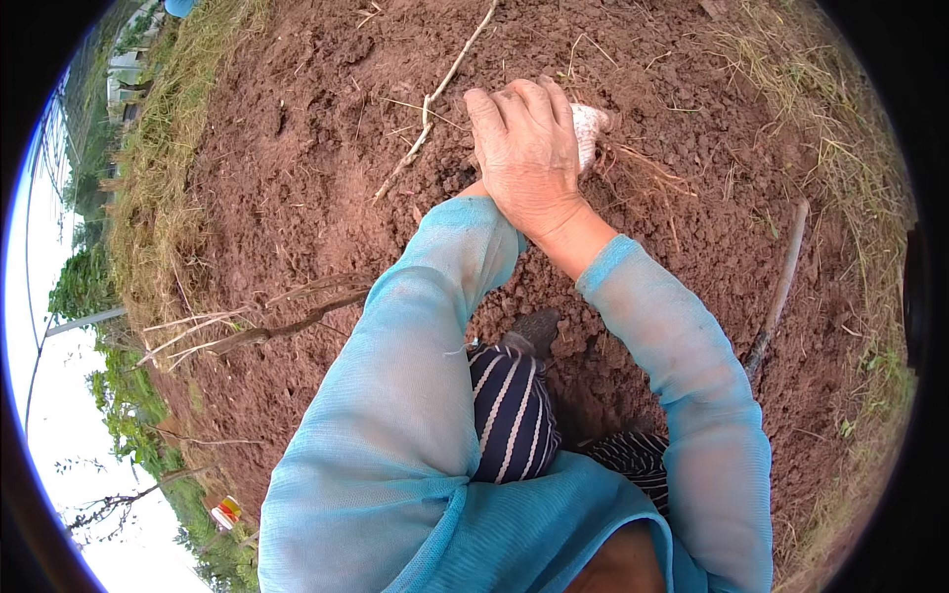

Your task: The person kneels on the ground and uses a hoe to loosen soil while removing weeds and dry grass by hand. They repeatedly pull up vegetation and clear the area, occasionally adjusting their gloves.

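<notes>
My right hand (523, 148) is bare and soil-stained, its fingers bent over above the reddish-brown soil (296, 185). It lies across my left wrist (476, 190) and covers most of my left hand. White knitted fabric (588, 133), which looks like part of a glove, shows just right of the right fingers. Whether it is worn on my left hand is hidden. Thin fibrous roots (645, 167) spread over the ground beside the fabric. What the covered fingers grip cannot be seen. Sheer blue sleeves cover both forearms.
A crooked pale stick (445, 89) lies beyond my hands. Dry branches (289, 326) are at the left. A wooden pole (786, 274) rests on the soil at the right. My dark shoe (535, 331) stands below my hands. Dry grass (838, 156) borders the plot.
</notes>
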### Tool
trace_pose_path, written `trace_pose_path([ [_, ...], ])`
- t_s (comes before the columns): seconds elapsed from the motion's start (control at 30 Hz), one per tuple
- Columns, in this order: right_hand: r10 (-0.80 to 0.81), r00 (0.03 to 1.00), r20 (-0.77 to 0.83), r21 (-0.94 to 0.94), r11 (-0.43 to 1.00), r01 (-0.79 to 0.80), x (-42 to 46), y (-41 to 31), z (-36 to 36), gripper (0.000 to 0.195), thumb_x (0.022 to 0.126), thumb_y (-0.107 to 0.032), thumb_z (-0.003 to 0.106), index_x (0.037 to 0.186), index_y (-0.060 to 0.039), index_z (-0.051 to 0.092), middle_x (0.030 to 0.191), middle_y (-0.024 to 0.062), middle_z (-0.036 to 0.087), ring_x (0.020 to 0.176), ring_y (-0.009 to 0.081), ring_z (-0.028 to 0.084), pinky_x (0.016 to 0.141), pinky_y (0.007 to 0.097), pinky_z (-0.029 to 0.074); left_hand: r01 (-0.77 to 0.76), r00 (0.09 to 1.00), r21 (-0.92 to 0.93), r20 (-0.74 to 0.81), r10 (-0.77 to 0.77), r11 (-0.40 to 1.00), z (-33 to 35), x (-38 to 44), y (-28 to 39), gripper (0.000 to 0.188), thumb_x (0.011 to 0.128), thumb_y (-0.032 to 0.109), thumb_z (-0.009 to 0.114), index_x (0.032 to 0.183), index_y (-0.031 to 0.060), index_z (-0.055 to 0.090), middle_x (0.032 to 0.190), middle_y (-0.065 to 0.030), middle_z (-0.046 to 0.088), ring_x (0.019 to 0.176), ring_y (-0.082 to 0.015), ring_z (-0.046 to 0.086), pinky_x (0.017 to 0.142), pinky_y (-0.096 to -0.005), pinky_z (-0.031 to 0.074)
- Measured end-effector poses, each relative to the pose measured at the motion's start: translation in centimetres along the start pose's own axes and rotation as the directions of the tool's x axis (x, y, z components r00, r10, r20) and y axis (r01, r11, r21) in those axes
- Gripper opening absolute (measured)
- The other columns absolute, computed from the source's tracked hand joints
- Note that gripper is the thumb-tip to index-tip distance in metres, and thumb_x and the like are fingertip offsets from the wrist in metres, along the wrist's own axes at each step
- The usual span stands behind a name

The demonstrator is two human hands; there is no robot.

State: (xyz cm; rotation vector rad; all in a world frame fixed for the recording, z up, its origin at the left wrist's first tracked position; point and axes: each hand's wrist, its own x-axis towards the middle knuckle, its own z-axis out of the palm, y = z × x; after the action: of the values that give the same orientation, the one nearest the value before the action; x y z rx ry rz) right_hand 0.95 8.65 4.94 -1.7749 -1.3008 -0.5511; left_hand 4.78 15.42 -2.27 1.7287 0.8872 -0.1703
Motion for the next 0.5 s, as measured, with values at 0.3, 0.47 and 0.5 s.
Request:
trace_pose_path([
  [0.3,-0.033,0.995,0.099,-0.251,0.966,0.057,2.4,2.8,0.1,0.023,0.077,-0.013,0.054,0.1,-0.0107,0.059,0.092,0.0058,0.061,0.102,0.0248,0.051,0.1,0.0474,0.033,-0.063,0.998,0.111,0.017,0.062,0.992,0.7,0.4,0.6,0.037,0.085,0.034,0.054,0.097,-0.0001,0.063,0.092,-0.0144,0.062,0.076,-0.0262,0.055,0.071,-0.04,0.043],
  [0.47,0.193,0.981,-0.002,-0.075,0.978,-0.192,1.6,2.2,-2.2,0.017,0.08,-0.012,0.059,0.098,-0.011,0.061,0.092,0.0043,0.061,0.1,0.0264,0.05,0.093,0.0427,0.034,-0.065,0.998,0.132,0.011,0.064,0.989,0.7,0.3,0.5,0.037,0.086,0.035,0.052,0.098,0.0011,0.063,0.094,-0.0138,0.062,0.077,-0.0271,0.056,0.073,-0.0402,0.043],
  [0.5,0.216,0.976,0.001,-0.029,0.976,-0.215,1.1,1.8,-2.4,0.017,0.08,-0.012,0.059,0.097,-0.0106,0.061,0.092,0.0047,0.061,0.099,0.0266,0.05,0.092,0.0423,0.035,-0.061,0.998,0.133,0.012,0.06,0.989,0.6,0.5,0.4,0.037,0.086,0.035,0.052,0.098,0.0014,0.063,0.095,-0.0137,0.062,0.078,-0.0272,0.056,0.073,-0.0403,0.043],
])
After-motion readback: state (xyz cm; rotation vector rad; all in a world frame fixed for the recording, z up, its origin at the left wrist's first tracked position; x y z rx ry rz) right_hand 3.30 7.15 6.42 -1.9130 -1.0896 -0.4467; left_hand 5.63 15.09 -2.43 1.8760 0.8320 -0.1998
